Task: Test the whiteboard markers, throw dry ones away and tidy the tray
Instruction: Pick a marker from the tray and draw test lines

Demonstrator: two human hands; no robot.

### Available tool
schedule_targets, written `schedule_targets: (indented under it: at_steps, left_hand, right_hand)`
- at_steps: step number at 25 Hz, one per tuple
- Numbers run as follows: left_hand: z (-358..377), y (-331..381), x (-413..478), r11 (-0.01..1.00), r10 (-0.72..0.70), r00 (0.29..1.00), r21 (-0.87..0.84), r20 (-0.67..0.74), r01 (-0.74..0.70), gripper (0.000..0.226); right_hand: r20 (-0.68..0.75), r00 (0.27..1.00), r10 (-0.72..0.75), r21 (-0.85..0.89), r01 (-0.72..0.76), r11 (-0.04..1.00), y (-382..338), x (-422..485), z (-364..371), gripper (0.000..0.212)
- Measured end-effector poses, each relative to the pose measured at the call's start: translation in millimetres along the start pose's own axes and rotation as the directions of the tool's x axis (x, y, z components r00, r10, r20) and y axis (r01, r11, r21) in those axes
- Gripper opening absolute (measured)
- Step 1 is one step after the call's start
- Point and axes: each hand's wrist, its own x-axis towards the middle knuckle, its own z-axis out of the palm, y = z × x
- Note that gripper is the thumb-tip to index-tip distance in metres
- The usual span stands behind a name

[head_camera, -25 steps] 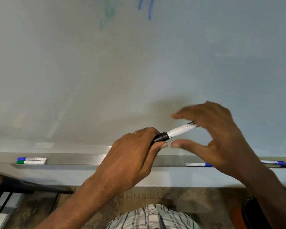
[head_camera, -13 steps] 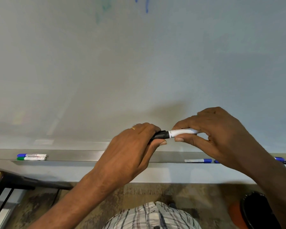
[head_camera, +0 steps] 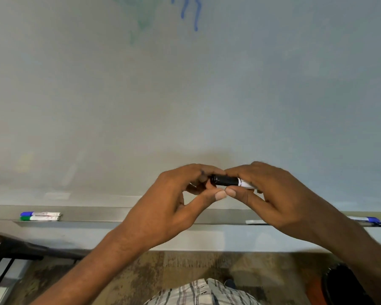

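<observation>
Holding a black marker [head_camera: 226, 180] level in front of the whiteboard [head_camera: 185, 102], the person had both hands on it, a little above the tray [head_camera: 119, 213]. The left hand [head_camera: 174, 203] curled its fingers round the end of the black cap, with the thumb stretched out beneath. The right hand [head_camera: 282, 194] pinched the white barrel, most of which was hidden inside its fingers. The two thumb tips touched just under the marker, and the cap met the barrel with no gap showing. The tray, a long grey ledge, ran along the lower edge of the board. At its left end a blue-capped marker [head_camera: 40, 214] lay on the far side of a green-capped marker [head_camera: 40, 218], the two side by side and touching, with their caps to the left. On the right, the end of a white marker [head_camera: 254, 221] showed from under the right hand, and a second blue marker [head_camera: 364, 219] lay further right, past the wrist. A blue scribble [head_camera: 195, 14] and a faint green smear [head_camera: 141, 20] marked the top of the board. A plaid shirt [head_camera: 198, 291] showed at the near edge above a mottled brown floor [head_camera: 185, 265]. A dark round object [head_camera: 343, 285] sat at the near right; I could not tell what it was.
</observation>
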Motion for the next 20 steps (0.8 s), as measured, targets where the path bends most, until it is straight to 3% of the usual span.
schedule_targets:
  at_steps: [4, 7, 11, 15, 20]
  left_hand:
    - [-0.9, -5.8, 10.0, 0.988, 0.012, 0.994, -0.153, -0.108, -0.029, 0.026]
    - [-6.3, -6.8, 11.8, 0.961, -0.038, 0.995, -0.275, -0.088, 0.012, 0.029]
    - [-5.4, -3.1, 16.8, 0.925, -0.132, 0.982, -0.374, -0.135, 0.073, 0.027]
    - [1.2, -3.1, 21.0, 0.861, -0.222, 0.958, -0.497, -0.181, 0.106, 0.029]
    - [11.8, -2.3, 21.5, 0.812, -0.330, 0.901, -0.571, -0.282, 0.119, 0.025]
  right_hand:
    - [0.068, 0.998, 0.014, 0.349, -0.037, 0.936, -7.8, 3.0, -0.2, 0.027]
    - [0.061, 0.998, 0.009, 0.409, -0.034, 0.912, -8.4, 6.2, -4.9, 0.028]
    - [-0.029, 1.000, -0.001, 0.364, 0.011, 0.931, -12.4, 12.1, 0.5, 0.030]
    - [-0.257, 0.966, 0.001, 0.140, 0.036, 0.990, -9.0, 20.4, 14.0, 0.028]
    - [-0.360, 0.931, -0.064, -0.030, 0.057, 0.998, -2.4, 26.3, 28.2, 0.032]
